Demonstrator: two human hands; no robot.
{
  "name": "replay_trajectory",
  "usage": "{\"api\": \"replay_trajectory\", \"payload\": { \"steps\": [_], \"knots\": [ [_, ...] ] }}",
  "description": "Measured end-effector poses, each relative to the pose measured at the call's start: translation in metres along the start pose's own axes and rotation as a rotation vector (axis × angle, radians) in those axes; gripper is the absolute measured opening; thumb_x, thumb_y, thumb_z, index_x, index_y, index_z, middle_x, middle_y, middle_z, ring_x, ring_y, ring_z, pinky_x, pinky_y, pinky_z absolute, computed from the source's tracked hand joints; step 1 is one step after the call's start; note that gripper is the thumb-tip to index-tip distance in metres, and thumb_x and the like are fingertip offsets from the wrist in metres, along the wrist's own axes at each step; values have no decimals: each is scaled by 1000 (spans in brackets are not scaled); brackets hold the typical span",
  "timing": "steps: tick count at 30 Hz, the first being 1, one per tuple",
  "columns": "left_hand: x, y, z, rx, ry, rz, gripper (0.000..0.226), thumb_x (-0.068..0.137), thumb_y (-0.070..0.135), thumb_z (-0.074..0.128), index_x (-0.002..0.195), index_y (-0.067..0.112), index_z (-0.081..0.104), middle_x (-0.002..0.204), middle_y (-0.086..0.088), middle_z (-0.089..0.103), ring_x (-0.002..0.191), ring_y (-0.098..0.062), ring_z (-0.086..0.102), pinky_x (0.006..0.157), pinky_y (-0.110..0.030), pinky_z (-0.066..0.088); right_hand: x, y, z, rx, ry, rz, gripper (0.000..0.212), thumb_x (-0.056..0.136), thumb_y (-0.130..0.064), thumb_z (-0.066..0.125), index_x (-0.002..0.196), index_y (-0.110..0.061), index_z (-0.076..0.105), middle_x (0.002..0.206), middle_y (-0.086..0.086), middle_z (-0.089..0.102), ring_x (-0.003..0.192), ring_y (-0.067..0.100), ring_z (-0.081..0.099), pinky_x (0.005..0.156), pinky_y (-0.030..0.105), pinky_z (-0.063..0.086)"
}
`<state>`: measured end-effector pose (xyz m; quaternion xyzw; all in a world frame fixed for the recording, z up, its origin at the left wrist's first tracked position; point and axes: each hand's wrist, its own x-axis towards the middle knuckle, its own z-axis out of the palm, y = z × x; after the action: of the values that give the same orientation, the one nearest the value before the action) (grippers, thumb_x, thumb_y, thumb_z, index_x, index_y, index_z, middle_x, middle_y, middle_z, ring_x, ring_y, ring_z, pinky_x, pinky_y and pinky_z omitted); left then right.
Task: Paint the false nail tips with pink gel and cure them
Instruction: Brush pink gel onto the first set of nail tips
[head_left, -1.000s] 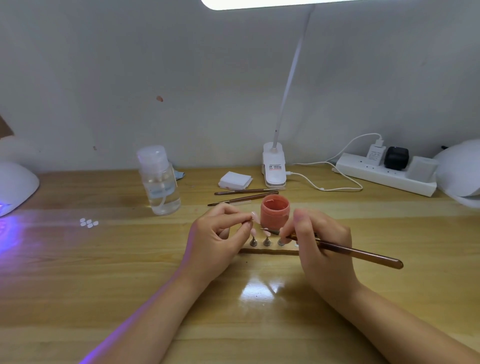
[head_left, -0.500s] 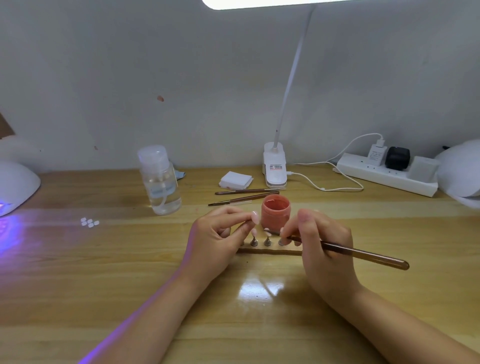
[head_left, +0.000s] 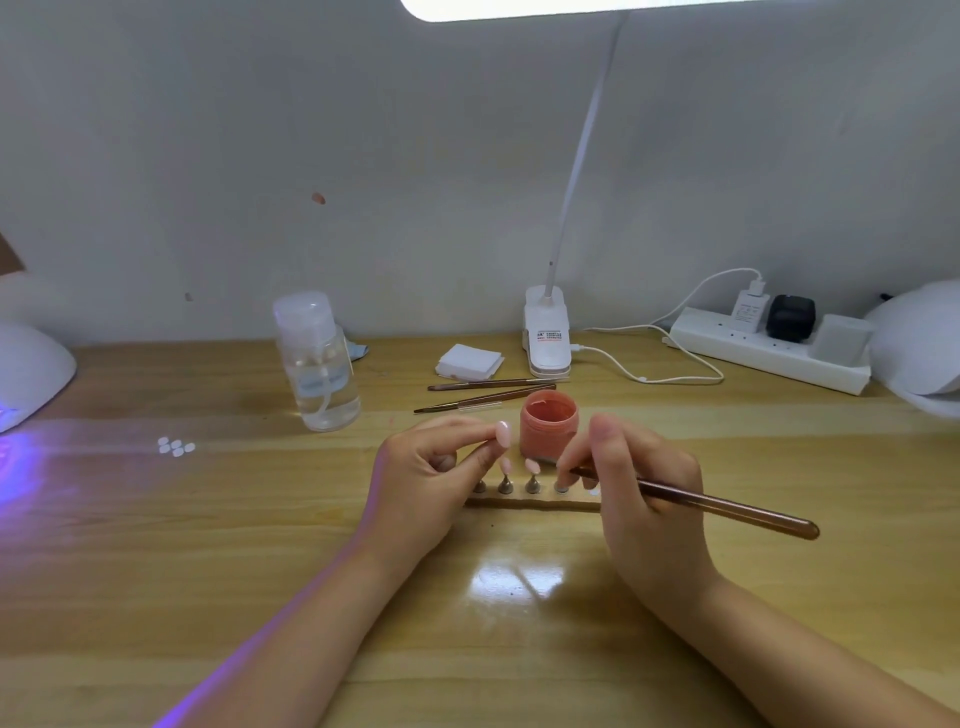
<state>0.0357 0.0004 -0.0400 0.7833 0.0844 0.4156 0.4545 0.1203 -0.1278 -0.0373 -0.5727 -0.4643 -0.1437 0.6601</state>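
Left hand (head_left: 431, 478) pinches a pink nail tip (head_left: 502, 434) beside the gel jar (head_left: 548, 426); right hand (head_left: 641, 499), gripping the brush (head_left: 717, 505), could smear wet gel.

Left hand (head_left: 426, 478) pinching — fingers curled, right hand (head_left: 639, 499) gripping, forearms converging

The wooden table (head_left: 156, 545) bears a pink gel jar (head_left: 548, 426), clear bottle (head_left: 318, 364), power strip (head_left: 769, 353).
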Motion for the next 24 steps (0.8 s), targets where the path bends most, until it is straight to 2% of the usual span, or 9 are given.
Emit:
{"api": "replay_trajectory", "payload": {
  "steps": [3,6,8,12,16,19,22,24],
  "knots": [
    [0,0,-1,-8,9,-25,16,75,13,69,77,29,71,82,27,67,37,-5,26,44,-7,30,13,-2,-4,18,35,92,28,93,-24,55,66,-19,60,54,-13,59,54,-1,56,54,10,40],
    [0,0,0,-10,5,-46,17,76,13,69,77,30,70,82,27,67,38,-2,34,43,-11,32,29,-3,-12,17,78,222,28,82,-36,52,68,-15,63,59,-3,64,53,14,57,52,26,45],
    [0,2,0,-24,9,-53,20,76,8,69,76,28,71,78,22,68,42,3,42,45,-9,34,37,0,-17,-13,60,276,34,81,-38,53,69,-8,64,61,2,64,55,21,57,53,29,46],
    [0,4,-1,-27,9,-57,21,77,4,68,77,25,71,81,15,67,42,5,44,45,-7,35,56,12,-20,-104,-23,372,25,84,-31,63,70,-10,60,57,-1,65,47,0,55,50,13,44],
    [0,3,-1,-32,10,-64,22,78,4,68,75,26,71,78,18,67,44,6,46,45,-7,34,75,26,-17,-289,-153,404,33,81,-34,68,63,-8,56,50,-1,63,40,0,53,48,17,44],
    [0,4,-1,-37,-4,-57,22,78,3,68,75,25,71,78,16,67,47,10,48,45,-6,33,81,34,-12,-460,-211,386,40,78,-40,70,52,-15,53,45,-9,56,47,1,56,51,18,43],
    [0,3,-1,-46,-8,-61,21,78,4,68,76,25,72,77,17,68,48,11,48,45,-6,33,82,40,-5,-578,-281,399,41,77,-46,69,50,-21,51,55,-9,54,63,11,56,56,29,43],
    [0,3,-1,-48,-10,-56,22,78,4,68,74,25,71,78,17,69,49,11,49,45,-7,34,79,43,-2,-619,-292,406,41,76,-48,68,50,-26,46,60,-9,53,73,16,57,55,27,38]
  ]
}}
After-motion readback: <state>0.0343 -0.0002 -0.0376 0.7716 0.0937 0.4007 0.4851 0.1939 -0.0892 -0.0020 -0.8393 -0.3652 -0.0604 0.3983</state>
